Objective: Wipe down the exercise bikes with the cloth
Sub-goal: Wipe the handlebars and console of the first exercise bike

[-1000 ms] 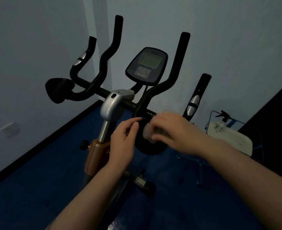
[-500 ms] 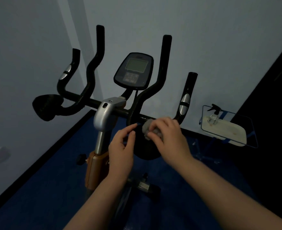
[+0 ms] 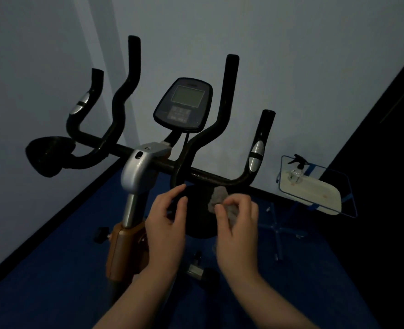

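Two bare forearms are seen, without sleeves. No ring, watch or glove is worn on the left hand [image 3: 165, 230] or the right hand [image 3: 237, 227].

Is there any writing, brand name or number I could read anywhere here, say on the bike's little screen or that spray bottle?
None can be read.
Console: the screen is blank grey, the buttons below are blurred, and a faint mark on its top edge is too dim to read.
Spray bottle on the tray: dark marks, too small to read.
Cloth in the right hand: no print shows.
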`<state>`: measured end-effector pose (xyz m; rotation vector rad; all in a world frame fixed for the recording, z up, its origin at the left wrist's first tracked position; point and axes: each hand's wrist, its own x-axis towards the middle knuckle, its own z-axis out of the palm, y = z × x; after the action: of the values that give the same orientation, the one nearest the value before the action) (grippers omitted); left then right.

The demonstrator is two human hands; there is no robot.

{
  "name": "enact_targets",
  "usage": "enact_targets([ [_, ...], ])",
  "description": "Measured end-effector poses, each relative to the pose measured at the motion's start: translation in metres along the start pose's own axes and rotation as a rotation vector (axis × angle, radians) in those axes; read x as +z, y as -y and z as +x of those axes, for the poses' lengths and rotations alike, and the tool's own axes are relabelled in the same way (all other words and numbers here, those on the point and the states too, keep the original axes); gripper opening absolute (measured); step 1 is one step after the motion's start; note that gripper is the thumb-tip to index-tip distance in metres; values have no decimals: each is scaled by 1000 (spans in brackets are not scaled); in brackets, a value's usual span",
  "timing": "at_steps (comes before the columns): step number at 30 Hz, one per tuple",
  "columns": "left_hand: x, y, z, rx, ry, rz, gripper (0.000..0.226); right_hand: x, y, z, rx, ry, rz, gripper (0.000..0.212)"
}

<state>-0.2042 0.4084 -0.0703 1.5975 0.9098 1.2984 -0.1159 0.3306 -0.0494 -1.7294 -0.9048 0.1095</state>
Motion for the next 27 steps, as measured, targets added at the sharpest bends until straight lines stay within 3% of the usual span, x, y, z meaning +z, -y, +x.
enact_targets([
  [5, 12, 3, -5, 36, -105, 53, 27, 9, 8, 55, 62, 217, -93, 5],
  [12, 16, 5, -9, 81, -140, 170, 33, -10, -5, 44, -154, 307, -220, 11],
  [18, 20, 0, -10, 62, -218, 269, 34, 25, 18, 97, -227, 615, -277, 9],
  [23, 24, -7, -12, 15, -279, 264, 32, -8, -8, 74, -256, 531, -195, 13],
  [27, 21, -14, -11, 5, -307, 306, 30, 12, 8, 90, -359, 596, -251, 11],
])
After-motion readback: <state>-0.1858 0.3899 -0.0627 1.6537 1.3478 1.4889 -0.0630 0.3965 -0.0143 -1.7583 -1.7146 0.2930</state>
